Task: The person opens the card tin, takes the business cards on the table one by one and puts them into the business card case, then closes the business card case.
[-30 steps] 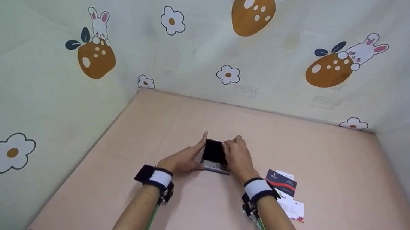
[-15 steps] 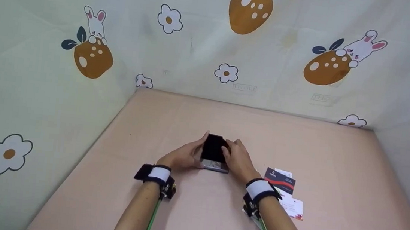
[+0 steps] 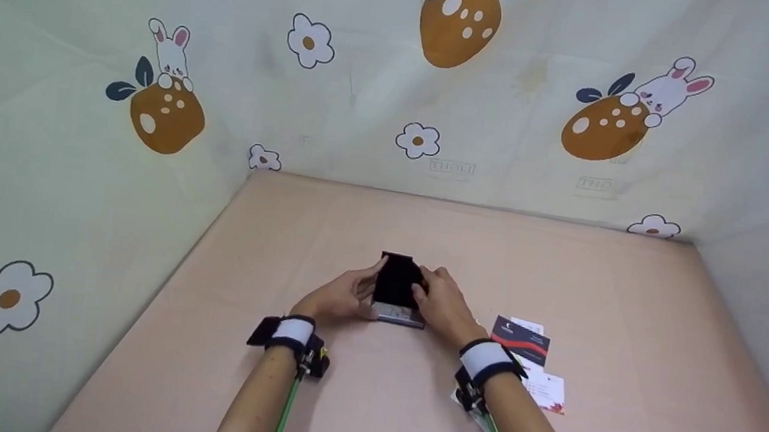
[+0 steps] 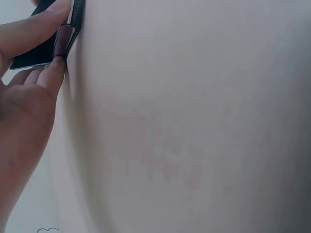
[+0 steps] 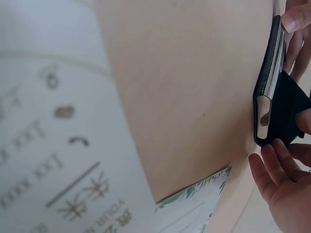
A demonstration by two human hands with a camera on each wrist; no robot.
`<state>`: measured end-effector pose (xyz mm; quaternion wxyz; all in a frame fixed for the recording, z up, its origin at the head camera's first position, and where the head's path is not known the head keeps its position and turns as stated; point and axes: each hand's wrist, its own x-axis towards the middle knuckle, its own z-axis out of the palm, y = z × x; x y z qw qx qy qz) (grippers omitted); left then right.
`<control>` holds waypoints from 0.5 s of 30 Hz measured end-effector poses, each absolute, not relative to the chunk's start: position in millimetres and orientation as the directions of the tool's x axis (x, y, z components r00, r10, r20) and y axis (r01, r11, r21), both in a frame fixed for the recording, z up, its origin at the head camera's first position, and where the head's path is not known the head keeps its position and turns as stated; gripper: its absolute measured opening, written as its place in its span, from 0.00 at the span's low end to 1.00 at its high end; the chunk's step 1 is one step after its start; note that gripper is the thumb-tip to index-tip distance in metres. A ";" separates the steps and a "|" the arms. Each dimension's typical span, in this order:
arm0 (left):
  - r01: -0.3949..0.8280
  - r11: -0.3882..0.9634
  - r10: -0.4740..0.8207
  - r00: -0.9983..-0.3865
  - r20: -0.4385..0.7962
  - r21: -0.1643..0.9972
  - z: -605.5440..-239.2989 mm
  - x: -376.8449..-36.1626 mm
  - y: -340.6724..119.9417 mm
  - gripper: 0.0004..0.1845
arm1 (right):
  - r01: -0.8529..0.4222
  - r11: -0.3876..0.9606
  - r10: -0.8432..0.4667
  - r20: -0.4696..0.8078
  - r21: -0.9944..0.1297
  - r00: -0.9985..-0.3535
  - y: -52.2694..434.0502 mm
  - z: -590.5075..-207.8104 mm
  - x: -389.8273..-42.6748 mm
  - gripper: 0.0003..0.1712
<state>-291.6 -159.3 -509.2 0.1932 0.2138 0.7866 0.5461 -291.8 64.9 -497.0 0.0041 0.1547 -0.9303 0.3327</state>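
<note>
Both hands, left hand [image 3: 343, 298] and right hand [image 3: 443, 303], pinch the black card case [image 3: 398, 289] mid-tabletop; best steady the base while easing the lid [image 3: 398, 279].

A flat pale-pink table surface [image 3: 596, 293], smooth and matte, fills the floor of a booth walled with printed cloth. Near its centre lies a small black card case with a silver metal base [image 3: 400, 313], its dark lid raised at the 12 o'clock side. At about 4 o'clock from the case, near it but apart, a few printed business cards [image 3: 531, 361] lie loosely overlapped: a dark navy one with a red stripe uppermost, white ones beneath and below it.
</note>
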 end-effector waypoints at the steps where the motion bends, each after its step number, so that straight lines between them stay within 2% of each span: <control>1: 0.124 0.324 0.549 -0.832 -0.079 0.938 -509.3 -292.1 -159.6 0.57 | -0.299 0.728 -0.292 0.116 -0.617 -0.949 65.4 -497.6 -291.2 0.28; 8: 0.094 0.411 0.521 -0.841 -0.149 0.907 -507.9 -295.4 -161.6 0.54 | -0.359 0.701 -0.335 0.161 -0.617 -0.929 69.9 -500.8 -286.6 0.23; 15: 0.143 0.455 0.536 -0.832 -0.142 0.879 -506.8 -297.9 -160.8 0.54 | -0.386 0.699 -0.361 0.169 -0.601 -0.917 74.6 -503.3 -284.3 0.22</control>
